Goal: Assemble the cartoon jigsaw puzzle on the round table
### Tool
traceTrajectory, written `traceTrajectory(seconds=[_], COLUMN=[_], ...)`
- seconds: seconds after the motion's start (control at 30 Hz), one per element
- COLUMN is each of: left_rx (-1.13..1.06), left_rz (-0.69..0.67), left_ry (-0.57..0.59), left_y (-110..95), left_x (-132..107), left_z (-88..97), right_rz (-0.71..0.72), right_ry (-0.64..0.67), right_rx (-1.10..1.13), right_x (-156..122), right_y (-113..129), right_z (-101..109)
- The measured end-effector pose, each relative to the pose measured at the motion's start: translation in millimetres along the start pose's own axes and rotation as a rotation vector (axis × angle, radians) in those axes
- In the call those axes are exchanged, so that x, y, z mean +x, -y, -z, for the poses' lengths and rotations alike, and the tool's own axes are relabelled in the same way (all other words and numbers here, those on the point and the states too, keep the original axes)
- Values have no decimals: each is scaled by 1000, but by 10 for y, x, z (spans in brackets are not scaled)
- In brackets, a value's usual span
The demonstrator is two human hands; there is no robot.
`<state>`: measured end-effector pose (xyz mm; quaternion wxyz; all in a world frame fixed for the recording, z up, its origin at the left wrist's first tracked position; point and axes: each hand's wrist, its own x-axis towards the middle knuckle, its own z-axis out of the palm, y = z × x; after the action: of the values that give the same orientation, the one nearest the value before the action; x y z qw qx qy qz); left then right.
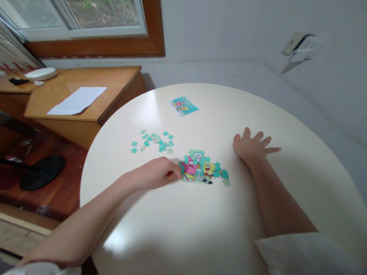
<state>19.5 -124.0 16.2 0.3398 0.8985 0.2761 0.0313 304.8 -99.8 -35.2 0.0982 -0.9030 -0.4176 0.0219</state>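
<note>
A partly joined jigsaw puzzle (198, 168) with cartoon characters on a teal ground lies flat on the white table. My left hand (160, 172) is closed at its left edge, thumb and fingertips pinched together against the border. Whatever sits between those fingers, if anything, is hidden. Just beyond this hand, several loose puzzle pieces (155, 139), teal and pale green, lie scattered. To the right of the puzzle, apart from it, my right hand (252, 146) rests palm down on the tabletop with its fingers spread, holding nothing.
A small picture card (185, 106) showing similar characters lies toward the far side of the round table (286, 126). A wooden desk (120, 89) at left carries a white paper (78, 100) and a white round dish (41, 73). A wall and window stand behind.
</note>
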Motion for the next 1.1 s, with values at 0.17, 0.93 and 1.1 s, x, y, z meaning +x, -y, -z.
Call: traceTrajectory(seconds=[0.17, 0.93, 1.1], left_rx=[27, 154, 188], left_rz=[-25, -182, -154], left_ry=[7, -102, -77], left_y=[-41, -68, -50], left_x=[2, 21, 30], left_z=[11, -20, -43], right_rz=[5, 5, 8], right_ry=[-15, -5, -11], right_rx=[-6, -4, 0], right_x=[-16, -11, -9], right_y=[5, 2, 0], right_z=[7, 9, 6])
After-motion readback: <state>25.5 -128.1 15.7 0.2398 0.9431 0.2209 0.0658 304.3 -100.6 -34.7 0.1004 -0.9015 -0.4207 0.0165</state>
